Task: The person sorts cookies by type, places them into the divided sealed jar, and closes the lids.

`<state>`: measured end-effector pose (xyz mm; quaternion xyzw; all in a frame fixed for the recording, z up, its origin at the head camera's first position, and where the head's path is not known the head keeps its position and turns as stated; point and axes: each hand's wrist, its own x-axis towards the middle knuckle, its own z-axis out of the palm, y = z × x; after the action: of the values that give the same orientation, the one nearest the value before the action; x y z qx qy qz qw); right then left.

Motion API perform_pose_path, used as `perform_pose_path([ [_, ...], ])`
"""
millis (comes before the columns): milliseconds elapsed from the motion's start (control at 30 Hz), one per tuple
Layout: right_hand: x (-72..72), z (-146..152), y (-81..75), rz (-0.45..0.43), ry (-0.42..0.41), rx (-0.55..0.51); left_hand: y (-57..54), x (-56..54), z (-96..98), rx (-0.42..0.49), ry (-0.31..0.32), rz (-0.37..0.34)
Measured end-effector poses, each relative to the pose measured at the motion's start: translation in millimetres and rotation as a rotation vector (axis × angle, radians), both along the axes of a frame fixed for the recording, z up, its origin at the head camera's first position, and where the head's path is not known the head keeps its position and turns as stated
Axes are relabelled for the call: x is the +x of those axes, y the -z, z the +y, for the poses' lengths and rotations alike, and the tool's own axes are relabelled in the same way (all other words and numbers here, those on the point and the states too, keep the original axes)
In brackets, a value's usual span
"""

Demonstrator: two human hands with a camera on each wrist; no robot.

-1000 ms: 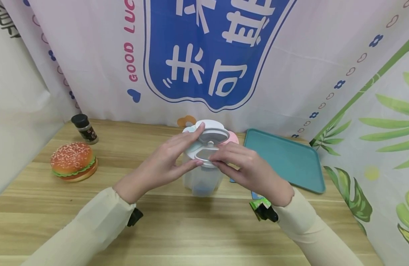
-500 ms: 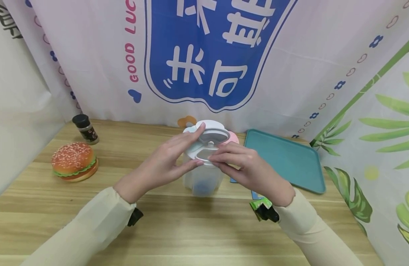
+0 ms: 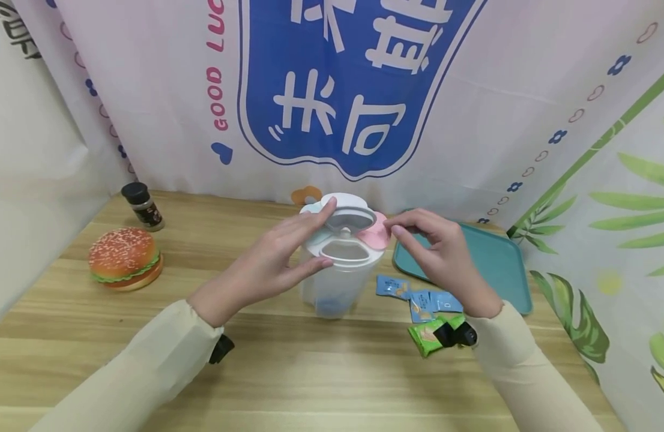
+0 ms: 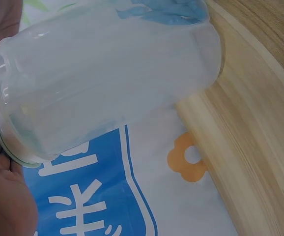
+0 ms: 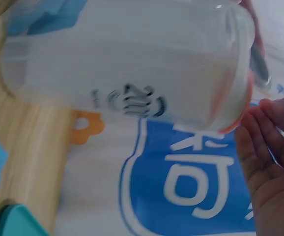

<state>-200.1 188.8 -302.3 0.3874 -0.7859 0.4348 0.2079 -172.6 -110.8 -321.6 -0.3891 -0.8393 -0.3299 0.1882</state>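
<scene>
A translucent storage canister (image 3: pixel 334 291) with a sectioned lid stands upright mid-table. Blue packets (image 4: pixel 161 11) lie in its bottom. Its front white flap (image 3: pixel 347 219) is raised, showing the opening beneath; the pink flap (image 3: pixel 376 233) beside it lies down. My left hand (image 3: pixel 278 252) rests on the lid, its fingers along the raised flap and thumb at the front rim. On the other side, my right hand (image 3: pixel 442 255) has its fingertips right at the pink flap's outer edge. In the right wrist view those fingertips (image 5: pixel 245 123) meet the lid rim.
Several blue packets (image 3: pixel 392 287) and a green packet (image 3: pixel 426 337) lie right of the canister, partly under my right wrist. Behind them is a teal tray (image 3: pixel 499 264). At the left stand a toy hamburger (image 3: pixel 123 255) and a black-capped spice jar (image 3: pixel 144 207). A printed curtain (image 3: pixel 164 138) hangs behind.
My right hand has moved right, from the front opening to the pink flap's edge, uncovering the blue packets on the table. The blue inside the canister shows more plainly. My left hand stays on the lid.
</scene>
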Motion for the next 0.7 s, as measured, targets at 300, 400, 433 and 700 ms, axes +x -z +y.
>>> perform_pose_path([
  [300,-9.2,21.1,27.6,-0.144,0.138,0.173,-0.9,1.1,-0.8,0.0,-0.009,-0.015],
  [400,-13.1,25.7,39.1,-0.239,0.138,0.302,-1.1,1.2,-1.0,-0.003,-0.011,-0.016],
  [433,-14.3,27.0,43.5,-0.263,0.13,0.348,-1.3,1.4,-0.9,-0.004,-0.012,-0.015],
  [700,-16.8,28.9,76.0,-0.39,0.138,0.658,-2.0,2.1,-0.7,-0.009,-0.015,-0.026],
])
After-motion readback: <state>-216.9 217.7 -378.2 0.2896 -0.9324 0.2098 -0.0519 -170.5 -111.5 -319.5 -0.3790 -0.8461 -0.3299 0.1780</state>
